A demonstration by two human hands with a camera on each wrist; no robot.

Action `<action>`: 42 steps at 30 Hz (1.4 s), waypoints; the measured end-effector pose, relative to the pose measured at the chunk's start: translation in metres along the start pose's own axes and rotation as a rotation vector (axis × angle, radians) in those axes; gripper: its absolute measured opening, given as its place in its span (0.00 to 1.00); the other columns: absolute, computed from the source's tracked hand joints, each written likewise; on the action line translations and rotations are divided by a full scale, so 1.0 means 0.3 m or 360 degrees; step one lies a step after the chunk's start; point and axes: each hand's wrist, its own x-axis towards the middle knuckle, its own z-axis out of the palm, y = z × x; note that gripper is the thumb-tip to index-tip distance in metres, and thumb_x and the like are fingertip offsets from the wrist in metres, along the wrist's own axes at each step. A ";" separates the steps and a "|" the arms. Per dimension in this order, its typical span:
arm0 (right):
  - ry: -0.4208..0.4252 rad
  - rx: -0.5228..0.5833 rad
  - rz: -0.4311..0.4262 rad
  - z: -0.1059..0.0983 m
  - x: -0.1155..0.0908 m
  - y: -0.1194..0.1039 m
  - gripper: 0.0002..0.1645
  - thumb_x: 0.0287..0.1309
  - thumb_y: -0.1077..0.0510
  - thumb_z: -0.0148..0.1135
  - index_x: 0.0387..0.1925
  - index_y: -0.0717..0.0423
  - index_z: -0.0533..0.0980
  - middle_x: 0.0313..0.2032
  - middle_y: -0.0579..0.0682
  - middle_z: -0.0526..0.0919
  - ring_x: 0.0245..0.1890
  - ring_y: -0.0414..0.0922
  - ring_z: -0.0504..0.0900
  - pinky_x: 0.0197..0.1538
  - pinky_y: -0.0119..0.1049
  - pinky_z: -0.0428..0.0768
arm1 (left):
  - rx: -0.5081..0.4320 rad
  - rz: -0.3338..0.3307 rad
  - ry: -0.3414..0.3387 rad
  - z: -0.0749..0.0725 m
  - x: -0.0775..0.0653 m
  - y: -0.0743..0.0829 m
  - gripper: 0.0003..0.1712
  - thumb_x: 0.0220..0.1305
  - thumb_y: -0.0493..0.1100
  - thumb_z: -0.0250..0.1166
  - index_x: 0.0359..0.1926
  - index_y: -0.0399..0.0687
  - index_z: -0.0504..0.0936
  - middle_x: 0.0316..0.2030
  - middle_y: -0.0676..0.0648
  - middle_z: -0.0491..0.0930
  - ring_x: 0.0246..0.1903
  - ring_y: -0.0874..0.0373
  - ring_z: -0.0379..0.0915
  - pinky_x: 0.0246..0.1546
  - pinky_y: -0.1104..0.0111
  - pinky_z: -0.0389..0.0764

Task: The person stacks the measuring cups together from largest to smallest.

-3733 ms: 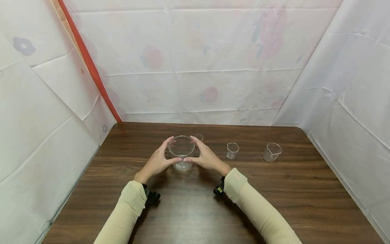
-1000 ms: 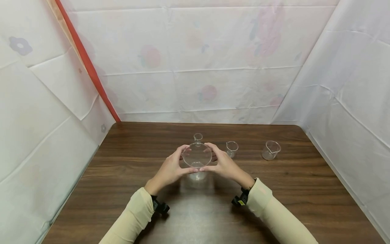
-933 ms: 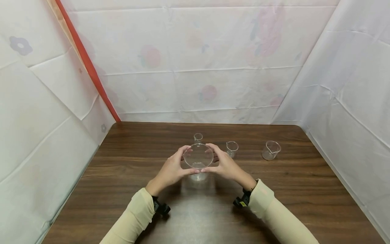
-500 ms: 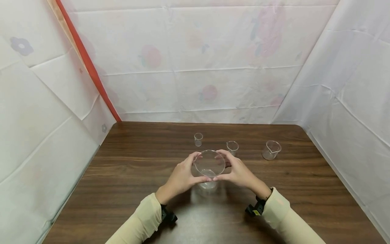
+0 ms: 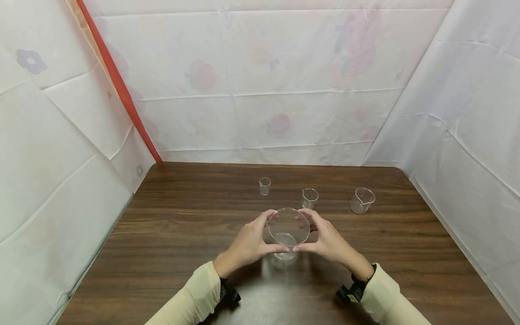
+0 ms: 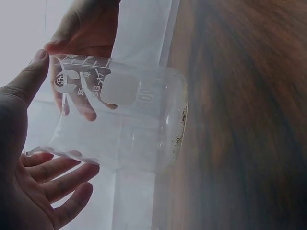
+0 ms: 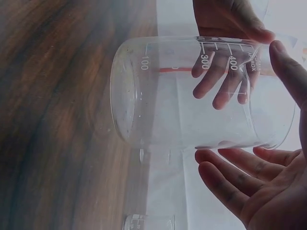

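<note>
A large clear glass beaker [image 5: 287, 232] with white volume markings is held upright between both hands near the middle of the wooden table. My left hand [image 5: 249, 241] grips its left side near the rim, with the thumb across the near side and the fingers [image 6: 72, 187] round the far side. On the right side, my right hand [image 5: 329, 241] mirrors that grip, and the two thumb tips almost meet at the front. The beaker's base shows close over the tabletop in the right wrist view. Nothing is visible inside the glass.
Beyond the hands, a tiny beaker [image 5: 264, 186], a small beaker [image 5: 310, 197] and a medium beaker [image 5: 361, 201] stand on the wooden table [image 5: 183, 216], spaced from left to right. Pale patterned cloth [image 5: 243, 122] hangs behind the table and along both sides.
Both hands have carried the large beaker to the right and nearer to me. The tiny beaker, earlier partly hidden behind the right hand, now shows fully. The smaller beakers stay put.
</note>
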 end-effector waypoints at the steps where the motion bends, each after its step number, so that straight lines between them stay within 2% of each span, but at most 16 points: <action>1: 0.0004 -0.0008 -0.0003 0.000 -0.004 0.000 0.53 0.39 0.55 0.81 0.64 0.64 0.62 0.52 0.60 0.82 0.47 0.53 0.84 0.47 0.42 0.83 | 0.0004 0.0003 -0.0003 0.002 0.000 0.001 0.51 0.39 0.61 0.79 0.62 0.48 0.68 0.53 0.44 0.82 0.50 0.51 0.80 0.48 0.57 0.81; 12: 0.0002 0.0008 0.0011 0.012 -0.036 0.008 0.53 0.39 0.55 0.81 0.64 0.63 0.62 0.52 0.63 0.80 0.46 0.55 0.84 0.47 0.41 0.83 | 0.0001 -0.0014 -0.0073 0.021 -0.013 0.004 0.53 0.41 0.62 0.77 0.65 0.48 0.66 0.55 0.45 0.80 0.54 0.49 0.79 0.51 0.55 0.80; 17: 0.0015 0.0020 -0.0017 0.013 -0.039 0.016 0.53 0.38 0.56 0.81 0.64 0.62 0.62 0.52 0.63 0.80 0.45 0.55 0.84 0.47 0.41 0.83 | -0.0017 -0.0017 -0.0060 0.027 -0.015 0.005 0.52 0.40 0.62 0.78 0.65 0.51 0.66 0.55 0.44 0.80 0.53 0.51 0.78 0.52 0.55 0.79; 25: 0.0026 0.0006 -0.0043 0.018 -0.046 0.024 0.53 0.37 0.57 0.81 0.64 0.63 0.62 0.51 0.63 0.81 0.45 0.54 0.84 0.46 0.38 0.83 | -0.0012 -0.0023 -0.0067 0.034 -0.021 0.001 0.52 0.40 0.62 0.78 0.64 0.48 0.66 0.55 0.44 0.80 0.55 0.50 0.78 0.53 0.54 0.79; 30: 0.0036 0.0033 -0.0018 0.022 -0.048 0.027 0.53 0.37 0.57 0.81 0.64 0.63 0.62 0.51 0.63 0.81 0.45 0.55 0.84 0.46 0.38 0.83 | -0.0014 -0.0012 -0.0058 0.038 -0.019 -0.005 0.53 0.40 0.61 0.78 0.64 0.46 0.66 0.55 0.45 0.81 0.55 0.51 0.78 0.53 0.56 0.79; 34: 0.0040 0.0064 0.0006 0.028 -0.048 0.030 0.53 0.38 0.56 0.81 0.64 0.63 0.62 0.52 0.64 0.80 0.45 0.56 0.84 0.45 0.38 0.84 | -0.0024 -0.0014 -0.0058 0.040 -0.016 -0.009 0.52 0.41 0.61 0.78 0.65 0.49 0.66 0.54 0.45 0.81 0.55 0.51 0.78 0.52 0.56 0.80; 42: 0.0034 0.0112 0.0045 0.037 -0.053 0.033 0.52 0.39 0.56 0.81 0.64 0.62 0.62 0.52 0.65 0.80 0.45 0.57 0.84 0.44 0.38 0.84 | -0.0080 -0.0053 -0.0105 0.043 -0.018 -0.016 0.52 0.42 0.61 0.78 0.66 0.50 0.64 0.56 0.45 0.79 0.53 0.53 0.79 0.51 0.59 0.81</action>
